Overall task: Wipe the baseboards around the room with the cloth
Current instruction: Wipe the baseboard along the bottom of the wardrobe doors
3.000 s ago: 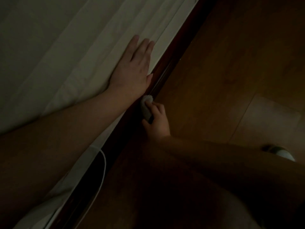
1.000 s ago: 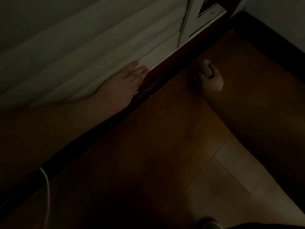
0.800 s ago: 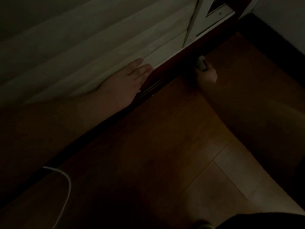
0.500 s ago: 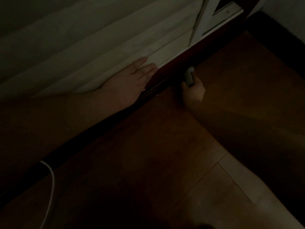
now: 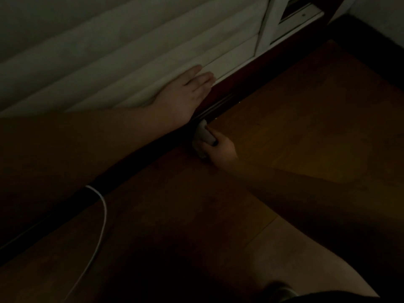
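Right hand (image 5: 219, 150) clenched around cloth (image 5: 203, 136), cloth pressed on dark baseboard (image 5: 251, 84) at floor edge. Left hand (image 5: 185, 95) flat, fingers straight, holding curtain (image 5: 131, 62) back. Best: keep steady pressure, follow baseboard line, avoid cable (image 5: 102, 206).

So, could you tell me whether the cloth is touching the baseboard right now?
Touching. The head view shows the right hand pressing the cloth against the dark baseboard, with no gap visible.

Dim wooden floor (image 5: 273, 132); white cable (image 5: 102, 206) trailing across it
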A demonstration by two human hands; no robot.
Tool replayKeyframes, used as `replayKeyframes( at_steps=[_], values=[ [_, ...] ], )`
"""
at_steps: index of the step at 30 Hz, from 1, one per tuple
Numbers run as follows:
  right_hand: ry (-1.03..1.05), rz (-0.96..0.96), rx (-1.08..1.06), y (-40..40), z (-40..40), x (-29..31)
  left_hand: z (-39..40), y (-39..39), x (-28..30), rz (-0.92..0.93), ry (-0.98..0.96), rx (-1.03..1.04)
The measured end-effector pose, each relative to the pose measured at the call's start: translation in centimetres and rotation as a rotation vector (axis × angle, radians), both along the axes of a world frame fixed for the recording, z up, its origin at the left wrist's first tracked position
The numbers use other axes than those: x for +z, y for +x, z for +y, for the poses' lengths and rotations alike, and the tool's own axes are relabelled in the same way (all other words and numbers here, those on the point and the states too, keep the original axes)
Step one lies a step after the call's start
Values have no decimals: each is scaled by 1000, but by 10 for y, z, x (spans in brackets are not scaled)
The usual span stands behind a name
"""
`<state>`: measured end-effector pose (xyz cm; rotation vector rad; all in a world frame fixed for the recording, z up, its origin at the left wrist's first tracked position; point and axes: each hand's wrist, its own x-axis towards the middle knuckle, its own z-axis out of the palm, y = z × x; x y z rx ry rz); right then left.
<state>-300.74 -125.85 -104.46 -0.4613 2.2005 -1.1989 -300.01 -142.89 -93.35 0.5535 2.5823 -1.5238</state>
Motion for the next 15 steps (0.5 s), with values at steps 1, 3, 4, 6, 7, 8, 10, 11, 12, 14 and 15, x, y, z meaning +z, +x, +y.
replayKeyframes(
  at_steps=[1,3,4,6,7,8,10,11,12,14,15],
  values=[
    [-30,-37,49,1,3,-1,2,2,2,8,-24,18],
    [-81,-73,75,-3,13,-4,5,8,3,11,-70,43],
    [-85,-69,39,-7,19,-5,3,11,1,8,-74,43],
    [-94,-44,-119,-22,33,-9,-7,17,-1,27,-41,28],
    [-91,-15,-218,-33,41,-9,-11,20,-1,51,-12,14],
    [-74,20,-315,-47,48,-7,-15,22,-2,60,-3,1],
    [-41,84,-507,-78,62,2,-21,23,-5,44,-24,-31],
    [-49,104,-599,-97,69,7,-21,21,-5,37,-40,-46],
    [-58,113,-663,-113,72,12,-18,20,-3,35,-41,-41],
    [-61,147,-712,-134,71,18,-14,20,-1,7,-67,-12],
    [-62,167,-699,-139,66,21,-13,19,-1,2,-74,-5]
  ],
)
